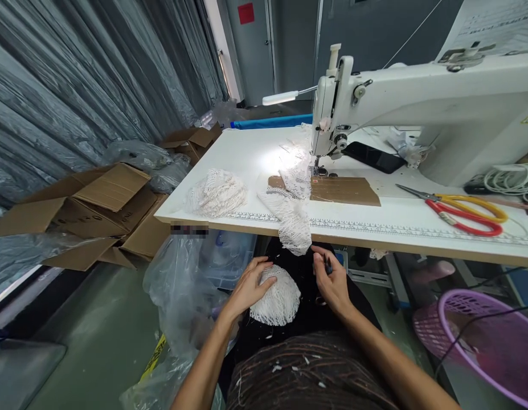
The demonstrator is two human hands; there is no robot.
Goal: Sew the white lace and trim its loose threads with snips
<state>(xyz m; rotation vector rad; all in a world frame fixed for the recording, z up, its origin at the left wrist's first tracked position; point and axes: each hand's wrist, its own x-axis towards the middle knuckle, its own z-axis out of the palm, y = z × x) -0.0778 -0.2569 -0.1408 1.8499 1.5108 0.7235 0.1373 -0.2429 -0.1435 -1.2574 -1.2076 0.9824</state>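
A rounded bundle of white lace (277,302) lies on my dark-clothed lap. My left hand (250,285) grips its upper left side, thumb across the top and fingers along the far edge. To the right, my right hand (332,282) is closed around a small black tool that looks like thread snips (327,264); most of it is hidden in the palm. The index fingertip is close to the hanging lace strip (294,225), which runs from under the sewing machine's needle over the table's front edge. Whether finger and lace touch, I cannot tell.
The white sewing machine (387,97) stands on the white table (246,151). A lace pile (219,192), brown cardboard (344,191), a phone (375,157) and red-and-yellow scissors (464,213) lie there. Cardboard boxes (114,191) stand left, a purple basket (445,319) right.
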